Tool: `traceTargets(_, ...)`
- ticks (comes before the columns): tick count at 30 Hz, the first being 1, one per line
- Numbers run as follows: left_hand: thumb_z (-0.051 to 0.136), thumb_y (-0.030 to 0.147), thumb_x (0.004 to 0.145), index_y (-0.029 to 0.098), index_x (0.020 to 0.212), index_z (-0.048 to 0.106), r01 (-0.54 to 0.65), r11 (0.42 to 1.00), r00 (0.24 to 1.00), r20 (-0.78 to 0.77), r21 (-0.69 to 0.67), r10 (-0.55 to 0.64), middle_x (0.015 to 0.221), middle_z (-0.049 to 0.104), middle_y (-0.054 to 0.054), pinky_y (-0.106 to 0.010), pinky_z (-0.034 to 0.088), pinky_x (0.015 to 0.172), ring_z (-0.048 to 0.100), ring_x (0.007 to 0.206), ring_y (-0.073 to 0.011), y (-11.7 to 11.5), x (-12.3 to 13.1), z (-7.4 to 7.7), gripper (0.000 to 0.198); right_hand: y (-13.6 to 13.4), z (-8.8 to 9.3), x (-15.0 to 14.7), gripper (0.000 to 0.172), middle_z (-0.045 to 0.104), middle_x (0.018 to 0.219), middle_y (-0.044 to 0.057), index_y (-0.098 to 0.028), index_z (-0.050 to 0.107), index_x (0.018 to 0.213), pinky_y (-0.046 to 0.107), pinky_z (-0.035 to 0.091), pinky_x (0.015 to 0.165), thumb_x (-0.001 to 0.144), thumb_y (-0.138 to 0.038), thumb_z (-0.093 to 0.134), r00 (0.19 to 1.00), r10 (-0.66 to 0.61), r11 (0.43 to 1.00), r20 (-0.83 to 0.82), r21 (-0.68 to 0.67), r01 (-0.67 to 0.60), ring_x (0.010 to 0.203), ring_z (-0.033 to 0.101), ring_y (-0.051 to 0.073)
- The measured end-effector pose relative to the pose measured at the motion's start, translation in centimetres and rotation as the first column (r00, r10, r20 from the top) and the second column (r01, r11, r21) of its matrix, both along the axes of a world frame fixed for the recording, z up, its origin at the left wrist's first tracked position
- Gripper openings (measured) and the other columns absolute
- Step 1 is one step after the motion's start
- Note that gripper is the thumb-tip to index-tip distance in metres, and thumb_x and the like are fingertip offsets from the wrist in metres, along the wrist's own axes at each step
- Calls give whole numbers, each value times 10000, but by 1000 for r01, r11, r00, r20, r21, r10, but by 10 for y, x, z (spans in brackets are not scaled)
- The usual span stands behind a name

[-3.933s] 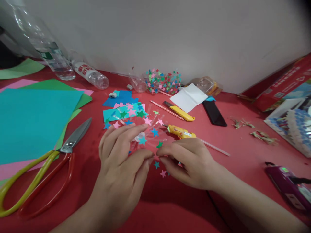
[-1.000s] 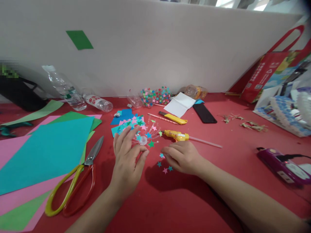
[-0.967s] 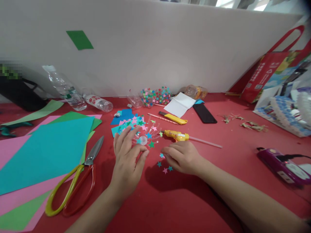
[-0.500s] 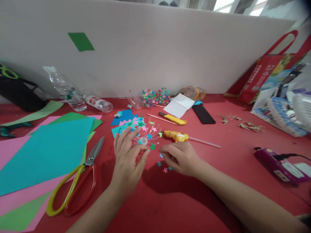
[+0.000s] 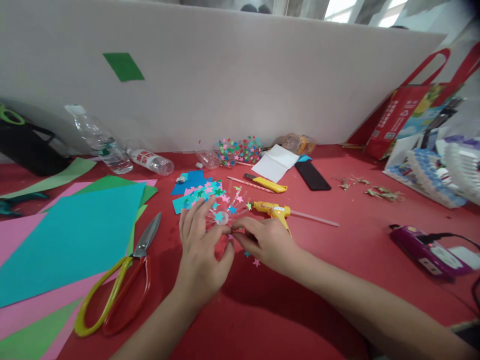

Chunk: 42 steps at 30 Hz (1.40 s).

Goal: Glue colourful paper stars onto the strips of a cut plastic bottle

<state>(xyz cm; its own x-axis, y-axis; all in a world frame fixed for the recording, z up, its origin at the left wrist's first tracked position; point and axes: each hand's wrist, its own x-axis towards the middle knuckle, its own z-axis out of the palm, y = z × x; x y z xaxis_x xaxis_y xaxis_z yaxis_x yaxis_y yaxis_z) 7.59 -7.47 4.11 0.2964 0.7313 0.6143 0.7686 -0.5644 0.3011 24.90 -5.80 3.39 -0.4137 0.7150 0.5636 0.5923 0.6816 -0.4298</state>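
I am seeing a red worktop [image 5: 375, 245], a teal paper sheet [image 5: 71, 240], scissors [image 5: 141, 249] with yellow and red handles, a yellow glue gun [image 5: 273, 209], and pink, blue and green paper stars [image 5: 205, 192].

Between the fingertips of my left hand [image 5: 200, 250] and right hand [image 5: 262, 242] I saw a clear plastic piece [image 5: 225, 214]: thin, glossy, see-through. The paper stars [image 5: 256, 262] by it were matt. The table cover [image 5: 300, 310] under both hands read as matt red cloth. Left of the left hand, the scissors [image 5: 139, 251] had bare grey metal blades and glossy yellow and red plastic handles. The paper sheets [image 5: 71, 235] beyond were flat matt. Just past the right hand, the glue gun [image 5: 272, 209] was shiny yellow plastic. Further out, the phone [image 5: 312, 175] was gloss black and the bottle [image 5: 150, 161] clear plastic.
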Motion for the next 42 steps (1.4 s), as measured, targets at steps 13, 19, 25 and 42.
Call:
traceTargets(13,573,96,801,174,1037,609,-11,997,1000,20,77,9,1418,464,-172,-628,209,1146,331,1390,-353,-4,1,4,251,-1,2,-1,82,614,570,-26,-179,574,853,221,317,490,904,-192,510,999,18,1000,43,-24,-17,475,555,108)
traceTargets(19,566,104,812,194,1059,586,7,996,989,146,91,-21,1364,508,-153,-598,293,1111,424,1320,-334,0,-5,8,264,-2,0,2,65,592,575,-40,-182,586,931,211,338,510,913,-201,527,1000,29,998,-8,-53,-30,495,541,98)
traceTargets(25,475,181,899,247,1074,588,-19,1000,923,384,-4,19,1314,541,-79,-520,361,1077,467,1272,-273,10,-16,10,219,-2,3,14,158,551,576,-54,-176,600,1018,204,369,515,923,-144,477,993,-1,998,-119,63,9,478,484,84)
traceTargets(42,692,385,794,282,1391,406,-53,992,997,63,113,46,1588,213,-101,-597,171,1172,195,1455,-373,12,-12,2,669,9,1,26,485,451,1444,137,-189,481,1323,442,396,1090,870,-26,427,990,-50,999,-131,0,50,1349,409,222)
